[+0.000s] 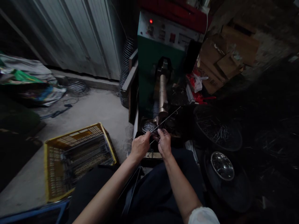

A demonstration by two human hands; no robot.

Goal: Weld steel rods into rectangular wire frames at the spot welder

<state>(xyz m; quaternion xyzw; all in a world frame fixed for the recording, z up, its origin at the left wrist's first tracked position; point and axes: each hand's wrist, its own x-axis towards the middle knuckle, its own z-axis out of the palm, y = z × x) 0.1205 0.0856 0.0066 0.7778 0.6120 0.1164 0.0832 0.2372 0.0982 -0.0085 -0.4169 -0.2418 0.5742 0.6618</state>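
Note:
Both hands are close together in front of a green machine (149,65). My left hand (140,144) is closed on a thin metal rod (171,114), which slants up to the right past the machine's arm tip. Close beside it, my right hand (164,143) is pinched at the same rod; any small part between its fingertips is too small to tell. The brass-coloured arm (163,93) of the machine ends just above my fingers. A round dish of small metal pieces (149,126) sits left of the arm tip.
On the left floor stands a yellow crate (52,168) with wire pieces inside. At right are a dark basin (237,141) holding thin metal pieces and a shiny metal bowl (222,165). Cardboard (212,81) lies behind at the right. A red light glows on the machine's panel.

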